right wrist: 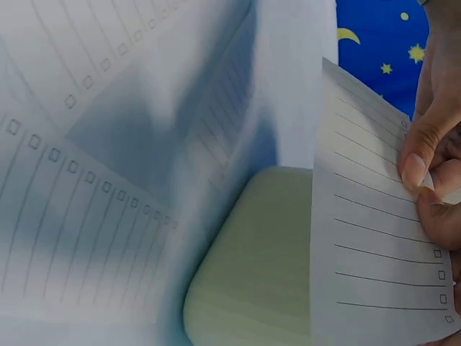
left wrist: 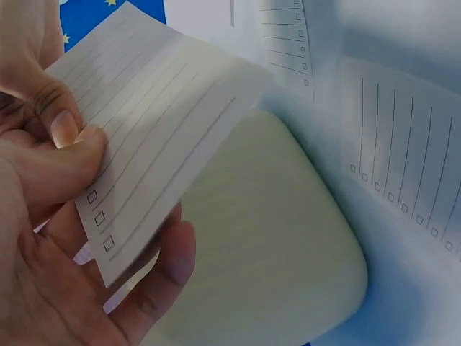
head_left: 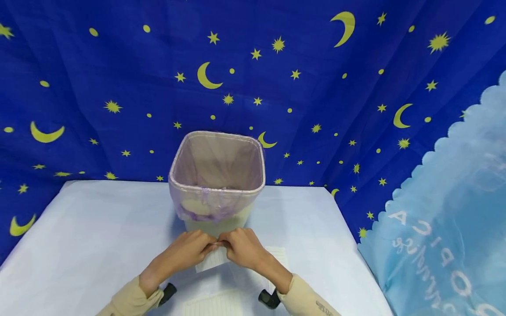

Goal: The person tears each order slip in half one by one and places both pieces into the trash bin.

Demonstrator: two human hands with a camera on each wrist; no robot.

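My L hand (head_left: 189, 249) & R hand (head_left: 243, 248) both pinch the lined sheet (left wrist: 166, 122), thumbs abt touching at its checkbox edge, so neither's nearer. Sheet's held above the surface (head_left: 99, 228), my side of the bin (head_left: 237, 220); long axis unclear.

A curtained-off corner, whether home or studio unclear; behind the white-covered table (head_left: 99, 228) hangs a deep-blue curtain (head_left: 158, 61) in a yellow moon-and-star print; at the table's right, a pale-blue, scallop-edged lettered cloth (head_left: 466, 197).
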